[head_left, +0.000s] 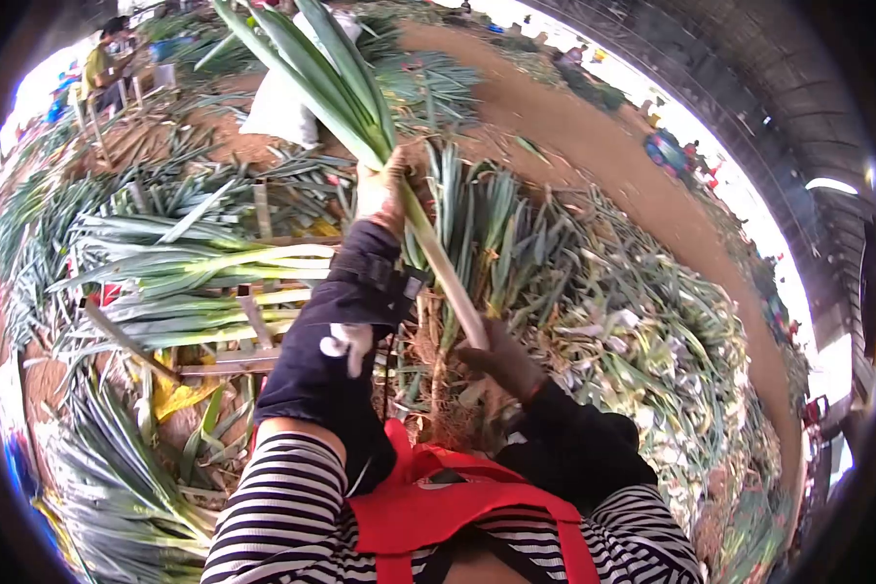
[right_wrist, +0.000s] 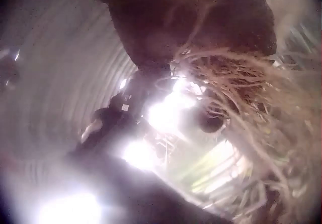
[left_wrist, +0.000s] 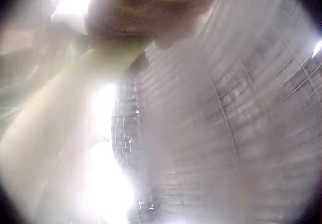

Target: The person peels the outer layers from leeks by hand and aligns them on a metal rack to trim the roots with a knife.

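Observation:
In the head view my left hand grips a long leek where its green leaves fan out, and the leaves rise up and away. Its white shank slants down to my right hand, which wears a dark glove. The right fingers wrap the root end and cover it. In the left wrist view the leek's pale shank passes blurred below the hand. Thin brown roots hang beside the gloved right hand in the right wrist view.
More leeks with roots stand bunched just beyond my hands. Trimmed leeks lie on a wooden rack at the left. Leaf scraps heap at the right. A white sack and another person are farther off.

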Available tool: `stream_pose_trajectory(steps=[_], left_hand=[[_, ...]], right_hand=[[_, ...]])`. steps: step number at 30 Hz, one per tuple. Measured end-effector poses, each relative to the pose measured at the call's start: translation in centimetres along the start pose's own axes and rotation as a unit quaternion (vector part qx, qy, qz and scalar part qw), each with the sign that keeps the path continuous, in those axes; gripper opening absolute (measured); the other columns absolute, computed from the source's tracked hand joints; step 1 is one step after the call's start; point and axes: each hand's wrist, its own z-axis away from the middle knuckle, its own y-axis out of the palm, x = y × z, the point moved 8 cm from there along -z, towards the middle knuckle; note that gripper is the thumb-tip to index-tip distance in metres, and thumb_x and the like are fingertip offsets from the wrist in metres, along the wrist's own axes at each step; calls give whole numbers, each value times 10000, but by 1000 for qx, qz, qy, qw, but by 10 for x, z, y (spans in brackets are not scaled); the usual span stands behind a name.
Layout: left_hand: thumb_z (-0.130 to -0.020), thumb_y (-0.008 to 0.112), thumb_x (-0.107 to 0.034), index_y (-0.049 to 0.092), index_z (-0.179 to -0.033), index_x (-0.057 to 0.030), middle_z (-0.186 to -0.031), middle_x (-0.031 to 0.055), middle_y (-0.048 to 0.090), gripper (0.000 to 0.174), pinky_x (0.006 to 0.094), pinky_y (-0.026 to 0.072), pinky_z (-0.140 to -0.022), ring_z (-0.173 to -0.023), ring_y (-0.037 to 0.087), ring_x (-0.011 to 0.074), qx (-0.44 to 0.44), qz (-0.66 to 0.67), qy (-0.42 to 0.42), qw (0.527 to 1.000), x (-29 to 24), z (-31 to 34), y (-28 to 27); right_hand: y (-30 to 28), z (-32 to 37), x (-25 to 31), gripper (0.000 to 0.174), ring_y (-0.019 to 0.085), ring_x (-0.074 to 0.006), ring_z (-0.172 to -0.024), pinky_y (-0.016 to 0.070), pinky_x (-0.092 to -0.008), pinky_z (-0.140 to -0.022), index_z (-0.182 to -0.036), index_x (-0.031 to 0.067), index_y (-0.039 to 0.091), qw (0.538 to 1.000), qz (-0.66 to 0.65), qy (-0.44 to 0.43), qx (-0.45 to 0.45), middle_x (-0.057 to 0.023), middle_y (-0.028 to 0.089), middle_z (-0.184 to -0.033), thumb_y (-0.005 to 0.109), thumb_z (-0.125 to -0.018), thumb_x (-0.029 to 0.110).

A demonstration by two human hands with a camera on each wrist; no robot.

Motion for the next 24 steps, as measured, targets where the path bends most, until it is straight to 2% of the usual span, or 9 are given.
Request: stream_pose_trajectory(steps=[4,6,9,12,14,16,21,23,24], left_hand=[[-871,690,-223,487,-1021,-113,-704,22,558,276,278,481,-454,-529,559,144,76,-50,-58,994,4,16,24],[-858,684,-417,485,-1200,-67,-910,59,600,529,286,528,-641,-763,596,152,192,-112,-64,973,25,5,40],[-856,589,-595,395,-1397,-63,-1072,87,607,784,334,530,-764,-868,584,146,268,-295,-102,911,13,16,41],[-936,504,-525,565,-1247,-78,-1120,89,637,547,362,502,-845,-986,612,216,297,-313,-144,891,-47,24,26],[-957,484,-491,590,-1188,-25,-1055,108,654,531,345,511,-829,-922,632,215,317,-327,-134,880,-110,39,11],[-972,477,-452,585,-1170,11,-994,120,658,516,330,517,-805,-877,643,200,251,-386,-116,880,-171,50,-28],[-980,502,-315,616,-1122,4,-921,68,651,367,296,514,-792,-851,629,167,99,-677,-158,712,-284,80,-169],[-966,523,-283,608,-1114,9,-941,62,645,338,302,510,-814,-875,630,183,91,-729,-117,669,-312,99,-246],[-958,533,-267,600,-1110,15,-967,70,645,328,307,509,-835,-896,633,196,118,-739,-73,659,-318,111,-290]], right_hand=[[50,6,-28,342,525,-79,-570,437,-218,-504,-975,33,601,975,-188,94,75,15,563,-755,747,-821,300],[46,0,-41,319,494,-59,-545,415,-214,-488,-974,46,602,978,-187,91,25,34,548,-741,731,-836,303],[17,-26,-41,197,413,-44,-441,319,-207,-376,-927,87,589,957,-276,73,-45,53,501,-640,686,-866,247],[-32,-85,-70,173,390,-46,-442,301,-212,-395,-834,111,606,963,-257,14,-79,64,463,-581,693,-849,260],[-57,-117,-89,244,383,-59,-431,299,-221,-403,-883,94,643,970,-188,78,-132,57,464,-564,725,-818,314],[-63,-157,-121,267,382,-76,-415,313,-247,-405,-866,99,640,964,-222,113,-96,57,434,-532,719,-825,351],[-55,-233,-232,596,592,-296,-785,489,-497,-670,-1300,19,489,938,-143,306,-83,-159,608,-980,667,-850,368],[-49,-231,-237,373,613,-251,-827,475,-426,-735,-1063,22,652,925,-33,370,-77,-123,648,-897,621,-875,343],[-65,-260,-283,387,625,-299,-910,468,-433,-812,-1037,4,660,940,139,304,-65,-160,667,-984,624,-865,350]])
